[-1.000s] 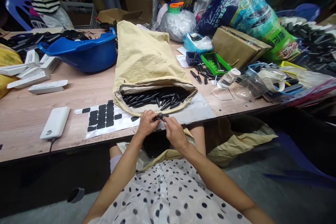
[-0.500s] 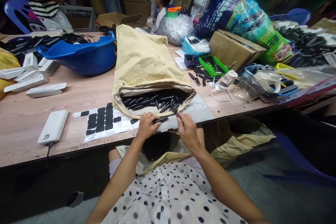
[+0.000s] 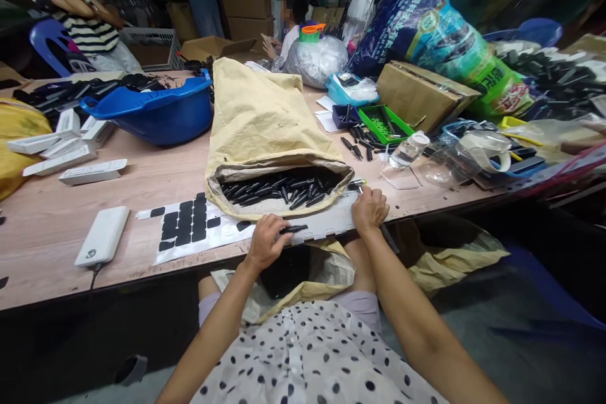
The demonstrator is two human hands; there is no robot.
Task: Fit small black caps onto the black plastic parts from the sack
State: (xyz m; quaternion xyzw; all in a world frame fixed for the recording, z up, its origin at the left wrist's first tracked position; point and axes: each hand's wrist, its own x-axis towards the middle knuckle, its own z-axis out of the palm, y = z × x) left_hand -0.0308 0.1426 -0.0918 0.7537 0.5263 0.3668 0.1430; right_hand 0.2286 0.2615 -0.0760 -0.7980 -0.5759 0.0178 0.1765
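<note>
My left hand (image 3: 267, 240) pinches a slim black pen-shaped piece (image 3: 295, 228) just in front of the sack's mouth. Beyond it lies a cream cloth sack (image 3: 269, 113) on its side, its mouth facing me, with several similar black pieces (image 3: 269, 186) inside. To the right of that mouth, my right hand (image 3: 370, 209) is closed over the grey board (image 3: 326, 221) at the table edge. It seems to grip a dark-handled tool (image 3: 389, 238); a small shiny end shows past the fingers, but its kind is unclear.
Left of the sack are a sheet of black stickers (image 3: 189, 224), a white power bank (image 3: 101, 237), white boxes (image 3: 92, 172) and a blue basin (image 3: 156, 113). On the right stand a green tray (image 3: 386, 125), a clear bottle (image 3: 408, 149) and a carton (image 3: 423, 96). People are at the back.
My right hand has moved right, away from the sack's mouth and the left hand. My left hand still holds the black piece. The view has shifted slightly.
</note>
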